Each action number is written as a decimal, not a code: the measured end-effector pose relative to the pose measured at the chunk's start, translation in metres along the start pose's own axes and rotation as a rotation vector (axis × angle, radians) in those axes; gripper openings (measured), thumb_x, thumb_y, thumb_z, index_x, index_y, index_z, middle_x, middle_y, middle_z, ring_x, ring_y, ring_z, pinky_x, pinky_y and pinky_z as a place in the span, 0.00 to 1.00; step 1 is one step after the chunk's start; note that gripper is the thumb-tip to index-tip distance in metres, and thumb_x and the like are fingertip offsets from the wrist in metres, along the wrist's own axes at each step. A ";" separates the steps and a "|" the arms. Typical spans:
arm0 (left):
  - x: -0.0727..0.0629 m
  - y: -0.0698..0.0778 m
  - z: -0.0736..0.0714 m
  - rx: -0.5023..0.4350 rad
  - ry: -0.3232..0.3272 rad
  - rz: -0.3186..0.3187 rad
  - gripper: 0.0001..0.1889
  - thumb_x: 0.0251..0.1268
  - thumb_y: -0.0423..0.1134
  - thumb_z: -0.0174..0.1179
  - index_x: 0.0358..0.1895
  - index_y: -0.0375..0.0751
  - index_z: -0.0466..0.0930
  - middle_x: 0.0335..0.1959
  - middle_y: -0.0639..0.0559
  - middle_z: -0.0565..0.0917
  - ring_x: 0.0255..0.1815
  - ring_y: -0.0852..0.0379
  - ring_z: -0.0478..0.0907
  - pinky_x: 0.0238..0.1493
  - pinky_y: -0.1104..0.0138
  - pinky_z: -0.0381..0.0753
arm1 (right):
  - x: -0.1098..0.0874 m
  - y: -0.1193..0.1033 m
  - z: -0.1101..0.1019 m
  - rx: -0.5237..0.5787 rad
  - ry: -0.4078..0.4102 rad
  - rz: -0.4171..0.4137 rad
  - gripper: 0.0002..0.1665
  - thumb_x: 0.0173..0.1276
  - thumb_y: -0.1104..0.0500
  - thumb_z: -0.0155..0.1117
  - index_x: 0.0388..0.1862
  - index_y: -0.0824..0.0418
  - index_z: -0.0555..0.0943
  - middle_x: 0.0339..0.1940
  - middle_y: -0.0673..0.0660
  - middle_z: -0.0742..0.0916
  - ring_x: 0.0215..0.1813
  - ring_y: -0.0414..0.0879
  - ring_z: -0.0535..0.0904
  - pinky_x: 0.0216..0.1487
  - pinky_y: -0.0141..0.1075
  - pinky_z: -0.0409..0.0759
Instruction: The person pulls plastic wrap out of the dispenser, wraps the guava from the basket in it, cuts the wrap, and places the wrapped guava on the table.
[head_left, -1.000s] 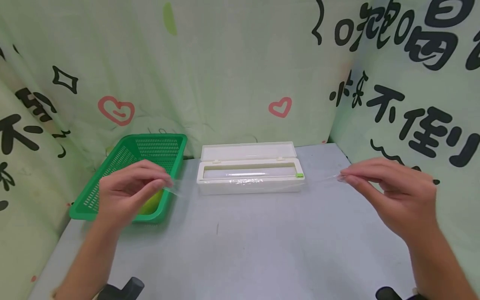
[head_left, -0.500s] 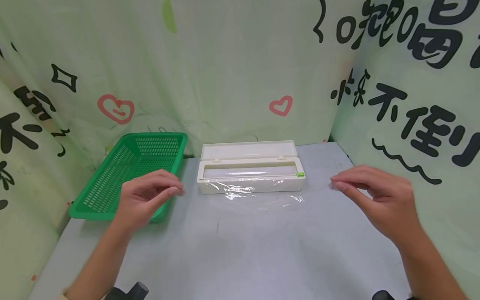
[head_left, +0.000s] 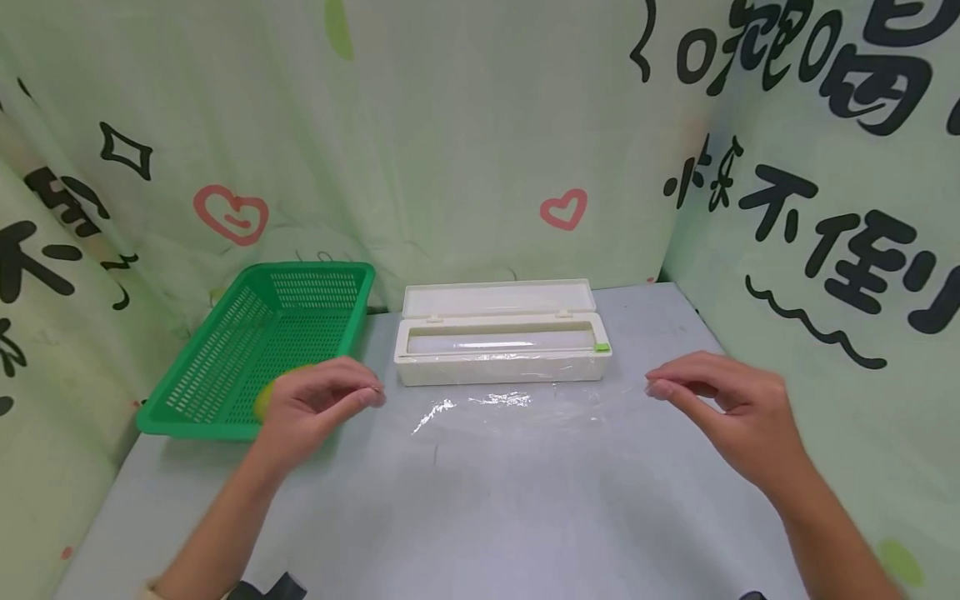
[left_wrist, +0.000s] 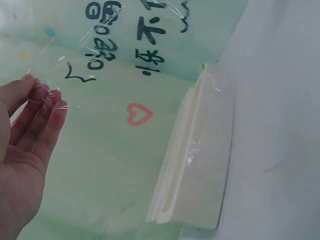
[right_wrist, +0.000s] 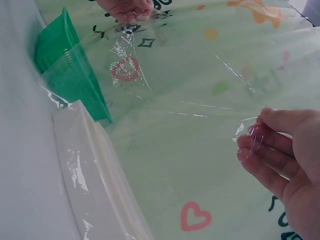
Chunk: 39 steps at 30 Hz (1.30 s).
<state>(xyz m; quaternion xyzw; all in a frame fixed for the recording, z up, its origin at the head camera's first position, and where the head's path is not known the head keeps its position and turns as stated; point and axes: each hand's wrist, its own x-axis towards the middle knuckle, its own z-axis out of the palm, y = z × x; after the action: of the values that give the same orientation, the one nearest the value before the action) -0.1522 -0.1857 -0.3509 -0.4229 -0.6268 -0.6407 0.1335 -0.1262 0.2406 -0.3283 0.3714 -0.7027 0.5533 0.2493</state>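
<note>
A sheet of clear plastic wrap (head_left: 502, 401) stretches between the two hands in front of a white cling film box (head_left: 502, 368). My left hand (head_left: 318, 408) pinches one side of the wrap between thumb and fingertips, near the basket's right edge. On the other side, my right hand (head_left: 723, 417) pinches the opposite edge the same way. Glints in both wrist views trace the film running from the fingers. The box's lid (head_left: 498, 298) stands raised at the back, and a roll (head_left: 502, 342) shows inside. A green slider (head_left: 602, 347) sits at its right end.
At the left stands a green plastic basket (head_left: 202, 392). A yellow round thing (head_left: 264, 400) inside it is partly hidden behind my left hand. A pale printed curtain (head_left: 450, 167) hangs behind and at both sides of the white table (head_left: 525, 517).
Both hands have moved inward and slightly down, closer together. The wrap between them has slackened and now hangs lower in front of the box.
</note>
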 end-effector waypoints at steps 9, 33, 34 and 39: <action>-0.012 -0.012 0.001 0.038 -0.019 -0.086 0.15 0.54 0.12 0.57 0.41 0.30 0.83 0.37 0.50 0.85 0.38 0.58 0.83 0.39 0.71 0.85 | -0.017 0.017 0.001 -0.156 -0.009 0.113 0.21 0.44 0.87 0.65 0.36 0.72 0.84 0.34 0.52 0.88 0.37 0.37 0.83 0.44 0.21 0.81; -0.034 -0.037 0.002 0.037 0.005 -0.288 0.07 0.61 0.18 0.56 0.40 0.27 0.81 0.36 0.55 0.85 0.37 0.59 0.83 0.42 0.68 0.85 | -0.039 0.040 0.005 -0.167 -0.091 0.375 0.11 0.59 0.78 0.63 0.38 0.68 0.83 0.34 0.47 0.87 0.35 0.37 0.85 0.39 0.26 0.84; -0.035 -0.038 0.002 0.027 0.003 -0.297 0.07 0.61 0.18 0.56 0.40 0.27 0.81 0.36 0.55 0.85 0.37 0.59 0.82 0.42 0.68 0.85 | -0.040 0.041 0.005 -0.162 -0.100 0.380 0.10 0.59 0.78 0.63 0.38 0.68 0.83 0.34 0.47 0.87 0.35 0.37 0.85 0.39 0.26 0.84; -0.039 -0.036 0.001 0.020 -0.006 -0.372 0.06 0.63 0.21 0.57 0.40 0.28 0.81 0.37 0.56 0.85 0.39 0.59 0.83 0.43 0.67 0.85 | -0.043 0.042 0.002 -0.086 -0.149 0.396 0.10 0.61 0.78 0.61 0.37 0.67 0.83 0.33 0.48 0.87 0.35 0.39 0.84 0.40 0.27 0.84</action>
<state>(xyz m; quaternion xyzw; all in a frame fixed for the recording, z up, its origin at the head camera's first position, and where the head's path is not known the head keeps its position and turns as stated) -0.1531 -0.1920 -0.4035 -0.3005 -0.7007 -0.6469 0.0150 -0.1333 0.2540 -0.3865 0.2550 -0.8015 0.5319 0.0987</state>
